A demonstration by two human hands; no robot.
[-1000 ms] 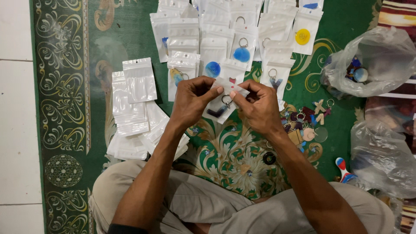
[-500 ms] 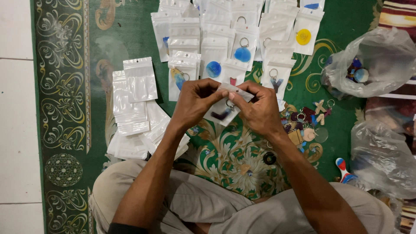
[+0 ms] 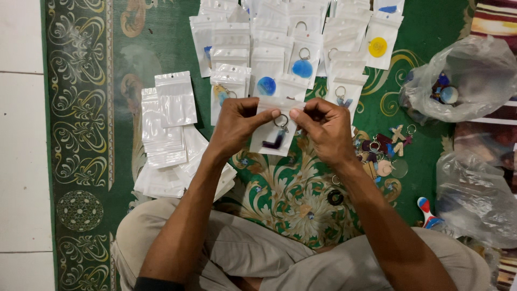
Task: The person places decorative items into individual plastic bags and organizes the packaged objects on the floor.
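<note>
Hands, left (image 3: 237, 126) & right (image 3: 323, 126), pinch pouch (image 3: 272, 137) top, keyring inside; many packed pouches (image 3: 301, 48) done, loose keyrings (image 3: 385, 148) left.

front: filled pouches (image 3: 301, 48) | left: empty pouches (image 3: 167, 134) | right: keychains (image 3: 385, 151)

A clear glossy plastic pouch (image 3: 274, 132) is showing a metal ring and a dark, smooth L-shaped charm (image 3: 273, 141) inside. Glossy empty pouches (image 3: 167, 124) are lying on a woven, matt green carpet (image 3: 161, 37). Thin, crinkled plastic bags (image 3: 474, 81) are shining beside smooth white tiles (image 3: 21, 134).
</note>
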